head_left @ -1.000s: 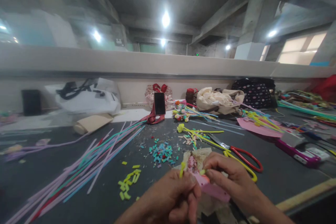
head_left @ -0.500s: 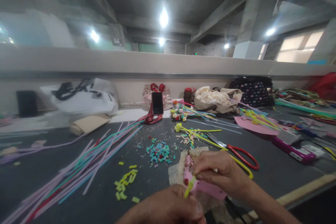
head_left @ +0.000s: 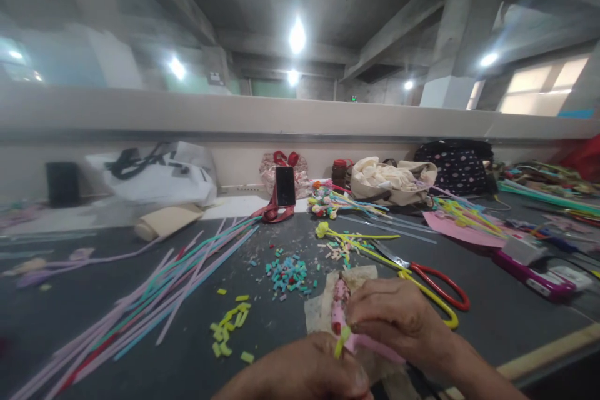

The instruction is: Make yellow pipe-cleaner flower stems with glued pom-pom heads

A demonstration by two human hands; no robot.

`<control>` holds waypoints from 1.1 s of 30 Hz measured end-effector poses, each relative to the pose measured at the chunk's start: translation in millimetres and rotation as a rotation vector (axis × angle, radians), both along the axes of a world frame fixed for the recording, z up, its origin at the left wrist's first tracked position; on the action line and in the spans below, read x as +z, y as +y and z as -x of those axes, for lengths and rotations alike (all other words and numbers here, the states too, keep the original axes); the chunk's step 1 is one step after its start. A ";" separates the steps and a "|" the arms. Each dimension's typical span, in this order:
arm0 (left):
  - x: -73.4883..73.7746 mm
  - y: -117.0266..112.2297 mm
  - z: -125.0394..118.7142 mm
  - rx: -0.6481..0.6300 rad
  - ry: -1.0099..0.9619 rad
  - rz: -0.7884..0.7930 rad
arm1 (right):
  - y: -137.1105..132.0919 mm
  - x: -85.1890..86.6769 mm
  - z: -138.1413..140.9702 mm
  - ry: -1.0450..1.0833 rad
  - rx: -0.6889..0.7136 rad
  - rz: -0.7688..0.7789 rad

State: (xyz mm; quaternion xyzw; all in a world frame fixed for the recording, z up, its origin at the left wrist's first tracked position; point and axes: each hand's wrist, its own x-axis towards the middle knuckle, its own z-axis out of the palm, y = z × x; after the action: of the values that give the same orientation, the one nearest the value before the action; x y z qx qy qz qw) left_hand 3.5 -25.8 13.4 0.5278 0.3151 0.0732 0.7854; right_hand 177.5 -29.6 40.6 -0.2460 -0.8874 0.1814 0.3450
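Note:
My left hand (head_left: 312, 370) is closed at the bottom of the view, pinching a short yellow-green strip (head_left: 342, 342) that points up between the two hands. From the right, my right hand (head_left: 398, 314) reaches in with bent fingers, its fingertips at the strip's upper end; whether they grip it too is partly hidden. Just behind and beneath the hands lies a pink glue gun (head_left: 340, 309), its surface stained and its lower part covered by my fingers. It rests on a crumpled, stained sheet (head_left: 316, 314).
Yellow-green cut pieces (head_left: 227, 328), blue bits (head_left: 287, 272) and long pastel stems (head_left: 187, 278) lie left. Beyond my right hand are red-handled scissors (head_left: 440, 287) and a yellow flower stem (head_left: 323, 230). A phone (head_left: 285, 186) stands against a bag.
The view has shifted slightly, moving everything a little rightward. My right fingers have closed in over the strip's upper end, while my left hand keeps its pinch.

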 end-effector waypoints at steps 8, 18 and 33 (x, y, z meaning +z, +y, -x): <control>6.3 -4.4 -2.3 0.005 0.047 0.007 | -1.2 -2.1 -2.1 -0.116 -0.002 -0.091; 7.0 -4.1 -5.2 -0.003 0.121 0.026 | -3.5 -0.9 -0.7 -0.152 -0.023 -0.149; 2.9 -1.5 11.4 0.336 -0.544 -0.004 | -13.7 -26.8 11.4 0.379 -0.370 0.681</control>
State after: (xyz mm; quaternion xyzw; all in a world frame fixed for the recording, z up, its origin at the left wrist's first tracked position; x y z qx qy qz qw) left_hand -7.9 -27.3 16.2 0.4310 0.1760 0.3408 0.8167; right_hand 166.2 -43.3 13.9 -0.4630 -0.6389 0.4410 0.4279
